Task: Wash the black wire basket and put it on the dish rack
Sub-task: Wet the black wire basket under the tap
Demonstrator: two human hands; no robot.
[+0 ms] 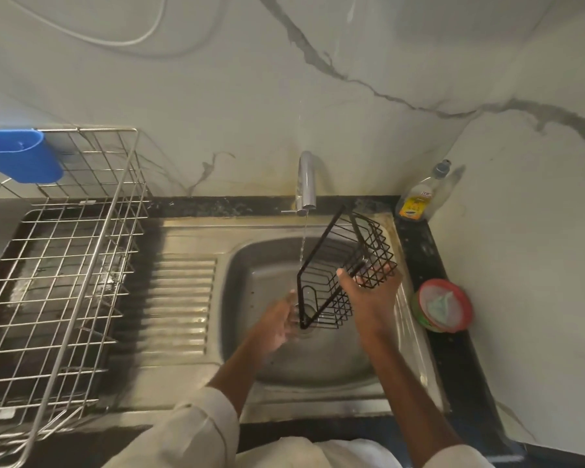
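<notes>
Steel sink [402,336] sits in a dark bench below marbled wall. Over its bowl, my right grip [368,292] and left grip [277,327] curl around the tilted black wire basket [345,268] under the tap [306,182]; dish rack [68,265] stands left.

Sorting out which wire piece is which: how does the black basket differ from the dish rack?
The black wire basket is dark, tilted and held over the sink under running water; the dish rack is bare silver metal, sits level on the counter to the left and looks much larger. Both are open wire grids.
</notes>
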